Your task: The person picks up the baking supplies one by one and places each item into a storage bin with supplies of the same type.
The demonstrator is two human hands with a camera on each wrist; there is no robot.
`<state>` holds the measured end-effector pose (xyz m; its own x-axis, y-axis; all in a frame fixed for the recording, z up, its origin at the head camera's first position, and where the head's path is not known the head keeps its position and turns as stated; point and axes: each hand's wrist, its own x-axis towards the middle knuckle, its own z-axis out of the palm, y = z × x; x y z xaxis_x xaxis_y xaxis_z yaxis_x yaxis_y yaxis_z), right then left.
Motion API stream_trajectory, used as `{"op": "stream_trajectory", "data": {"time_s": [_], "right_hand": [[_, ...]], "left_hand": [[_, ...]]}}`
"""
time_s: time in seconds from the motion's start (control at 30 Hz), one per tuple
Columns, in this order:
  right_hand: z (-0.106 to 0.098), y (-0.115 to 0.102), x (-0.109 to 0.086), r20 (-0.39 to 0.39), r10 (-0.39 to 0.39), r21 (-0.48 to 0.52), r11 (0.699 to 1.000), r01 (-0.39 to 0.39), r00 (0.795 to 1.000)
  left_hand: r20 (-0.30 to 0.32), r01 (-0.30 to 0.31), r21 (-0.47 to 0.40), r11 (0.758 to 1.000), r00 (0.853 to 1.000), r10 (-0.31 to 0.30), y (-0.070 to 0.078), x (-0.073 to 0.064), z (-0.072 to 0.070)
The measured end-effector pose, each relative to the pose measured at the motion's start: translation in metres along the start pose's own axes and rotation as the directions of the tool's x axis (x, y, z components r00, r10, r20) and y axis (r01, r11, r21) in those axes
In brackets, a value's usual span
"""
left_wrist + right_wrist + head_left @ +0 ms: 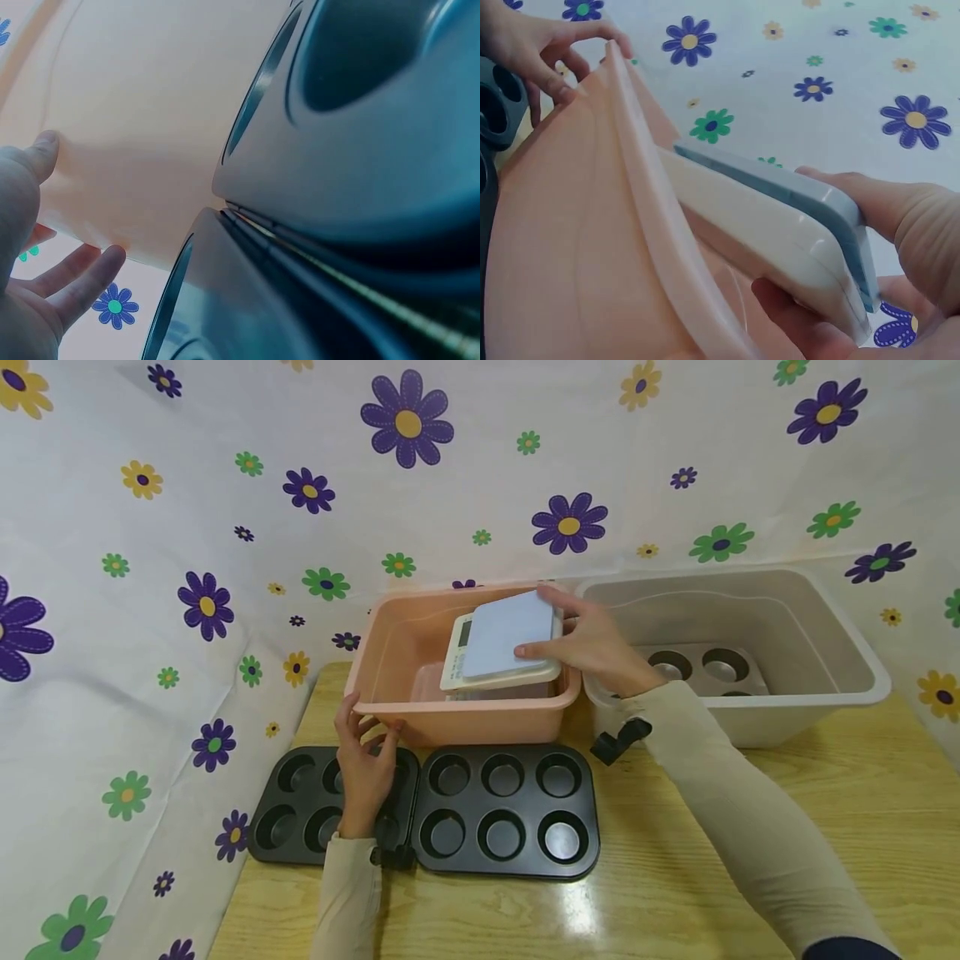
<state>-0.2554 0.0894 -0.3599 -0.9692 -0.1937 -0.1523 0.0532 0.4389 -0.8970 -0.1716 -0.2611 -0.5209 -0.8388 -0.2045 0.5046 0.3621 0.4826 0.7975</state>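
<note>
A white kitchen scale (506, 635) with a pale blue-white top plate is tilted over the right part of a peach plastic bin (480, 727). My right hand (600, 639) grips the scale by its right end, thumb on the plate side; the right wrist view shows fingers around the scale's edge (757, 232). At the bin's front left corner, my left hand (363, 777) holds the wall, its thumb on the front and other fingers around the corner. Below that hand lies a dark muffin tin (296, 802), partly hidden by the forearm.
A second dark muffin tin (476, 806) lies right beside the first, in front of the peach bin. To the right stands a beige bin (825, 702) with a muffin tin (697, 664) inside. Flower-printed cloth (465, 452) hangs behind the wooden table (675, 868).
</note>
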Motion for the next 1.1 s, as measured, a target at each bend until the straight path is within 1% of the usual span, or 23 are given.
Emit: {"op": "stream_trajectory", "data": {"time_s": [0.13,0.2,0.27,0.37,0.47,0.57,0.63,0.7,0.73,0.77,0.83,0.9,0.93,0.97,1.03,1.1], "right_hand": [[0.011,-0.004,0.006,-0.002,0.021,-0.051,0.998,-0.021,1.000],[0.016,-0.004,0.009,-0.005,0.013,-0.054,0.998,-0.013,1.000],[0.020,-0.004,0.011,-0.007,-0.006,-0.044,0.999,0.006,1.000],[0.026,-0.004,0.015,-0.013,-0.057,-0.059,0.997,0.056,0.998],[0.029,-0.004,0.016,-0.020,-0.090,-0.106,0.990,0.088,0.996],[0.029,-0.006,0.015,-0.017,-0.101,-0.157,0.983,0.097,0.995],[0.025,-0.009,0.012,-0.009,-0.101,-0.195,0.976,0.097,0.995],[0.018,-0.013,0.005,-0.017,-0.101,-0.226,0.969,0.094,0.995],[0.013,-0.015,0.000,-0.037,-0.113,-0.234,0.967,0.102,0.993],[0.007,-0.017,-0.004,-0.065,-0.142,-0.245,0.962,0.123,0.988],[-0.004,-0.023,-0.013,-0.138,-0.205,-0.262,0.951,0.164,0.969],[-0.016,-0.026,-0.021,-0.209,-0.264,-0.243,0.947,0.211,0.942],[-0.021,-0.027,-0.024,-0.237,-0.292,-0.243,0.941,0.235,0.926],[-0.026,-0.028,-0.026,-0.252,-0.305,-0.237,0.940,0.248,0.918],[-0.033,-0.025,-0.030,-0.262,-0.286,-0.210,0.949,0.234,0.922],[-0.039,-0.020,-0.032,-0.260,-0.255,-0.178,0.961,0.213,0.931]], "left_hand": [[0.002,0.001,-0.004,1.000,1.000,-0.001,0.000,0.000,0.000],[-0.001,0.005,-0.005,1.000,1.000,-0.005,-0.001,-0.001,-0.001],[-0.004,0.009,-0.002,1.000,1.000,-0.009,-0.001,-0.001,-0.001],[-0.006,0.010,-0.002,1.000,1.000,-0.010,-0.002,-0.001,-0.002],[-0.002,-0.001,0.000,1.000,1.000,0.001,-0.001,0.000,-0.002],[0.001,-0.013,-0.004,1.000,1.000,0.013,0.000,0.000,-0.001],[0.000,-0.016,-0.006,1.000,1.000,0.016,-0.001,0.000,-0.001],[0.004,-0.018,-0.008,1.000,1.000,0.018,-0.001,0.000,0.000],[0.005,-0.020,-0.010,1.000,1.000,0.020,-0.001,0.001,0.000],[0.005,-0.020,-0.008,1.000,1.000,0.021,-0.001,0.001,0.001],[0.003,-0.024,0.000,1.000,1.000,0.024,-0.001,0.002,0.001],[0.000,-0.023,0.010,1.000,1.000,0.023,-0.001,0.003,0.000],[-0.003,-0.022,0.015,1.000,1.000,0.022,-0.001,0.003,0.000],[-0.005,-0.019,0.021,1.000,1.000,0.019,-0.002,0.002,0.000],[-0.004,-0.014,0.028,1.000,1.000,0.014,-0.002,0.001,0.000],[0.000,-0.006,0.030,1.000,1.000,0.006,-0.002,0.000,0.000]]}}
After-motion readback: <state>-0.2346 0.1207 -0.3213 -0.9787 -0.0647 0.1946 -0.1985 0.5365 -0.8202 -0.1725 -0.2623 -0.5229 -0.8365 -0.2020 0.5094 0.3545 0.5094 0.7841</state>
